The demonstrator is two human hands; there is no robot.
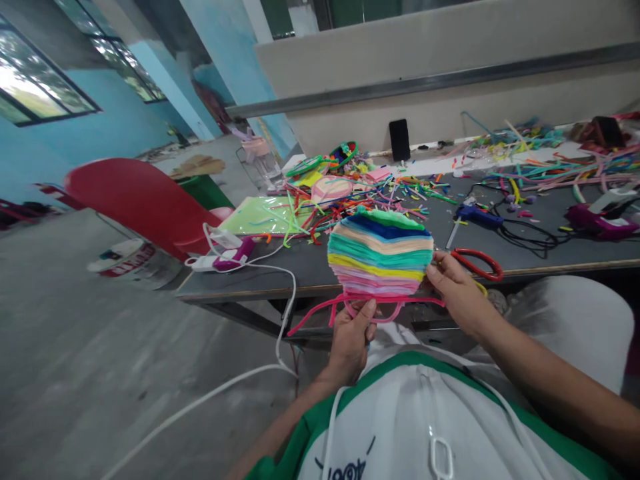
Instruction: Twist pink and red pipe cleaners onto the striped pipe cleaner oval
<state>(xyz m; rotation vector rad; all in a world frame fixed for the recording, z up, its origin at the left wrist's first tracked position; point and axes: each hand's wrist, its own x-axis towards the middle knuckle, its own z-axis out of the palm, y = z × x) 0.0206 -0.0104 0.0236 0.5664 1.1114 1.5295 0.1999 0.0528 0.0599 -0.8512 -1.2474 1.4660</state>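
Pink strands hang loose below filled rows of colour

Fuzzy bands run in close rows across a striped panel (380, 257): green at the top, then dark blue, peach, teal, yellow and several pinks. The person holds it up at the front edge of a grey table (225, 283), just above the lap. The left hand (353, 333) pinches the bottom edge, thumb in front, where a bright pink strand (310, 317) crosses the panel. The right hand (453, 287) has thumb and fingers closed on the right edge; how its fingers sit behind cannot be told.

The body of the piece looks largely built, its rows packed with no clear gap showing. The lower edge seems the unfinished part: the bright strand sticks out past both sides, and a paler pink loop (395, 317) hangs beneath. Whether these are fastened or merely held there cannot be told, nor can the back be judged.

Both hands are taken up with the panel, so the tools lie unused: red-handled scissors (480, 267) just beside the right hand, and a blue glue gun (477, 215) farther back. A heap of coloured offcuts (350, 193) lies behind the panel, near a green plastic packet (257, 213).
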